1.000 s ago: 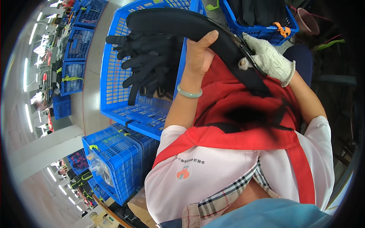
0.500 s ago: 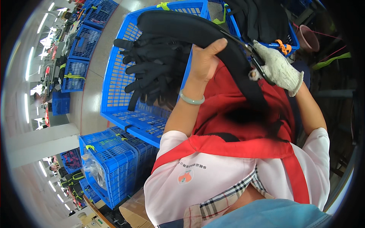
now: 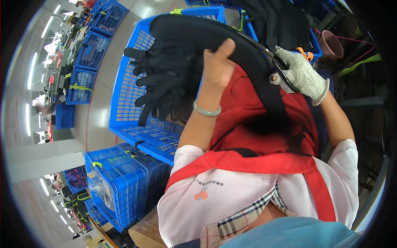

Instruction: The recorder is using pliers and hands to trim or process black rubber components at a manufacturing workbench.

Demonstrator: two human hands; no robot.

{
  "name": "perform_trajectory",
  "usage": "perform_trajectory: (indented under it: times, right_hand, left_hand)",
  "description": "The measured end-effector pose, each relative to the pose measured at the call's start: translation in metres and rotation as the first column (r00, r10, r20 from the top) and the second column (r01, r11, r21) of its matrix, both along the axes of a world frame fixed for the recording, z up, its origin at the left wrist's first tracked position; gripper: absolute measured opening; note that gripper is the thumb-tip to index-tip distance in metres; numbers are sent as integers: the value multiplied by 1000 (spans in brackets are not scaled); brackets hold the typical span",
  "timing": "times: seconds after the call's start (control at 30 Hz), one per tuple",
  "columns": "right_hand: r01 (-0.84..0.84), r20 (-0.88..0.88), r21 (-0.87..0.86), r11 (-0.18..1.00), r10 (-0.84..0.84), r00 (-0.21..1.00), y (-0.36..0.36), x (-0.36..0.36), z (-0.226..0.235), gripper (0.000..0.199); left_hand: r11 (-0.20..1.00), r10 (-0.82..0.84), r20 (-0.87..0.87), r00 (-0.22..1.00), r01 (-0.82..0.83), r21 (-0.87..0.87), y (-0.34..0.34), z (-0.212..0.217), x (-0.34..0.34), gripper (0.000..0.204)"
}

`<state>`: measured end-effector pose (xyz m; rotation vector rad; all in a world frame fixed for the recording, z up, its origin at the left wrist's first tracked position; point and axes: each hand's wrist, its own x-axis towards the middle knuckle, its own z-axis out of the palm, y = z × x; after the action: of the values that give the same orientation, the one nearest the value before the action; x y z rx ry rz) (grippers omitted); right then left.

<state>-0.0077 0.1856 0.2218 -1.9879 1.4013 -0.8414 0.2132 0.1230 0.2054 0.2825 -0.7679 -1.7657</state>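
Black padded strip [image 3: 249,56] at left hand [image 3: 218,68], thumb raised, grip unclear; gloved right hand [image 3: 304,74] wrapped round scissors [image 3: 285,77].

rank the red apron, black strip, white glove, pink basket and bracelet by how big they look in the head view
1. Red apron
2. Black strip
3. White glove
4. Pink basket
5. Bracelet

This is apparent size only; the basket looks farther off, so its true size is unsure.
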Motion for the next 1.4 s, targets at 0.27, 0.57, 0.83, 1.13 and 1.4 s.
perform_trajectory:
  times: [0.27,0.57,0.83,1.13,1.4]
  right_hand:
    - [10,-202,83,996,8,979,2,4,39,58]
    - [-9,-22,208,978,14,1000,11,3,47,63]
    - [-17,-88,12,1000,18,996,0,-17,29,49]
    - [24,-94,-62,998,-30,995,3,-14,45,56]
    - [22,-186,-417,909,-109,976,7,-15,37,65]
  left_hand:
    - [996,54,32,998,-51,-69,3,18,-8,26]
    - [992,-61,57,996,67,-104,3,21,-13,25]
    - [993,-62,55,997,67,-96,4,25,-21,26]
    - [985,-48,96,994,63,-162,6,33,-26,30]
    - [966,15,92,996,9,-260,2,56,-19,27]
